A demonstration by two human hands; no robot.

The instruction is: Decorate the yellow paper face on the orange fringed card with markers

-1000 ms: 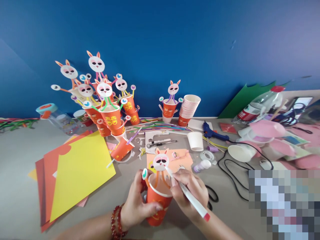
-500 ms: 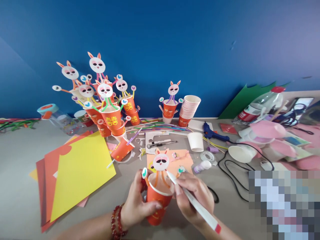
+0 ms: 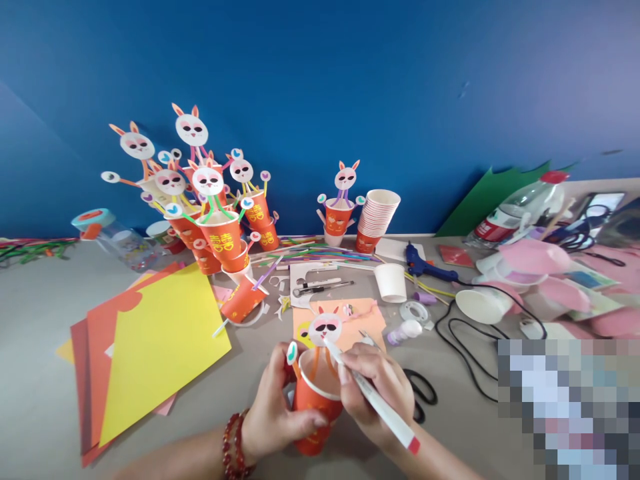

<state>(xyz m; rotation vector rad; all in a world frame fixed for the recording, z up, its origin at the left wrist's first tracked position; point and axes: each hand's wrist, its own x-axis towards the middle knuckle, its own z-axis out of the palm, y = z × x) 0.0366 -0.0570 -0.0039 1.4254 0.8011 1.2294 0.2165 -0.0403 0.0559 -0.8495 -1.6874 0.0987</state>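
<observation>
My left hand (image 3: 277, 413) grips an orange paper cup (image 3: 314, 408) near the table's front edge. A paper rabbit face (image 3: 325, 327) on orange straws rises out of the cup, with a small round paddle (image 3: 291, 352) at its left. My right hand (image 3: 376, 392) holds a white marker (image 3: 373, 399) with a red end, its tip touching the lower right of the rabbit face. A red bead bracelet (image 3: 235, 447) circles my left wrist.
Yellow and red paper sheets (image 3: 155, 340) lie at left. Several finished rabbit cups (image 3: 215, 220) stand at the back, beside a stack of white cups (image 3: 377, 217). A blue glue gun (image 3: 425, 265), its black cable, a tape roll (image 3: 414, 311) and scissors (image 3: 423, 393) lie at right.
The cup and rabbit face dropped slightly lower in view. The marker swung, its red end rising back toward my wrist, tip still at the face.
</observation>
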